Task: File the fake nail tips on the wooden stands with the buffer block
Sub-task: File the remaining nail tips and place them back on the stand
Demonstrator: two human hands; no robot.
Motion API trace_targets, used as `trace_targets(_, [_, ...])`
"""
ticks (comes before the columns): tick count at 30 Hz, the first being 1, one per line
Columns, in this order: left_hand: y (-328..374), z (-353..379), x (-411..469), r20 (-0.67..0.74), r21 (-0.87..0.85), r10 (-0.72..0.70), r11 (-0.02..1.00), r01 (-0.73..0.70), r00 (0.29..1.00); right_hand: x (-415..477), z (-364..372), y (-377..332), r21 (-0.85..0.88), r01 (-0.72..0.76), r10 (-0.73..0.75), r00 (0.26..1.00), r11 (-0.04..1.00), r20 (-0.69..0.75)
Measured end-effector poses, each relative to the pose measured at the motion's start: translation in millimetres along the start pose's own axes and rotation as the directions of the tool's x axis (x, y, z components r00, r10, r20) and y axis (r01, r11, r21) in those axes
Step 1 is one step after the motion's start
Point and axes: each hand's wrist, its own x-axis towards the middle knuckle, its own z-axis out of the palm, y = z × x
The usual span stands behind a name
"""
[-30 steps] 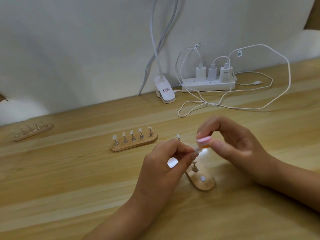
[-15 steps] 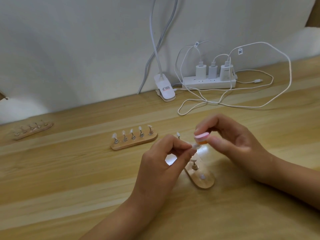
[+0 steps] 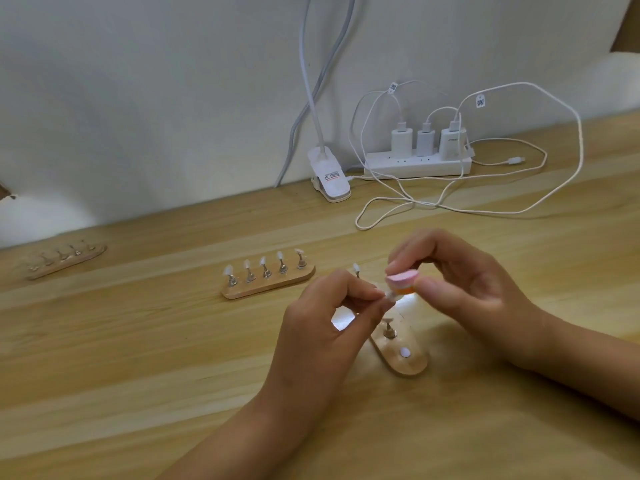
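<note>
My left hand [image 3: 322,317] pinches a small pale nail tip [image 3: 391,296] between thumb and fingers, lifted above a wooden stand [image 3: 405,358]. My right hand [image 3: 460,275] pinches a pink and orange buffer block [image 3: 401,283], which touches the tip from above. The stand below runs away from me; one metal holder on it [image 3: 388,329] and a white dot show, the rest is hidden by my hands. A second wooden stand [image 3: 268,284] with several nail tips lies to the left. A third stand [image 3: 65,259] sits far left.
A white power strip [image 3: 417,164] with three chargers stands at the back against the wall. Loose white cables [image 3: 450,206] loop over the wooden table [image 3: 138,358] behind my hands. A white lamp clip [image 3: 329,174] sits beside the strip.
The buffer block has shifted slightly against the nail tip. Both hands stay in nearly the same place.
</note>
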Motion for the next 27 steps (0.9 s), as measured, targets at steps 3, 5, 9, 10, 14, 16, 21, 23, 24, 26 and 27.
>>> trace_targets(3, [0.0, 0.1, -0.3, 0.006, 0.001, 0.012, 1.000, -0.012, 1.000, 1.5, -0.3, 3.5, -0.018, -0.091, 0.091, 0.996, 0.996, 0.008])
trace_targets(5, [0.9, -0.2, -0.3, 0.007, -0.005, 0.002, 1.000, -0.002, 1.000, 1.0, -1.1, 1.3, 0.010, -0.007, 0.008, 0.998, 1.000, -0.058])
trace_targets(9, [0.1, 0.1, -0.6, 0.021, 0.026, 0.016, 1.000, -0.017, 1.000, 0.1, 1.6, 2.3, -0.058, -0.040, 0.042, 0.998, 0.998, 0.044])
trace_targets(10, [0.0, 0.0, -0.8, 0.019, 0.027, 0.018, 0.999, -0.019, 1.000, 1.0, 1.1, 3.2, -0.042, -0.085, 0.087, 0.995, 0.995, 0.039])
trace_targets(14, [0.9, -0.7, 0.0, 0.013, 0.011, -0.007, 1.000, 0.007, 1.000, 0.6, 0.5, -0.4, 0.000, 0.034, -0.034, 0.999, 0.999, -0.039])
trace_targets(16, [0.7, -0.7, -0.1, 0.022, 0.014, -0.010, 1.000, 0.010, 1.000, 0.0, 2.8, 1.9, -0.031, 0.007, -0.006, 1.000, 1.000, 0.019])
trace_targets(21, [1.8, -0.6, 0.1, 0.010, -0.012, -0.023, 1.000, 0.023, 1.000, 2.9, -2.4, 3.4, 0.047, -0.045, 0.048, 0.997, 0.998, -0.060])
trace_targets(23, [1.5, -1.2, 0.5, 0.006, -0.016, -0.034, 0.999, 0.034, 0.999, 0.8, -0.8, 2.1, 0.040, -0.002, 0.002, 1.000, 0.999, -0.014])
trace_targets(24, [0.9, -1.5, 0.7, 0.006, -0.018, -0.038, 0.999, 0.038, 0.999, 0.8, -0.5, 3.2, 0.027, -0.035, 0.034, 0.999, 0.999, 0.012])
trace_targets(26, [-0.1, -1.8, 0.7, 0.003, -0.032, -0.043, 0.999, 0.043, 0.999, 2.8, -1.6, 6.2, 0.031, -0.117, 0.117, 0.993, 0.993, 0.003])
trace_targets(27, [-0.1, -1.7, 0.8, 0.001, -0.043, -0.043, 0.998, 0.043, 0.999, 3.6, -2.8, 6.8, 0.052, -0.135, 0.137, 0.990, 0.989, -0.038])
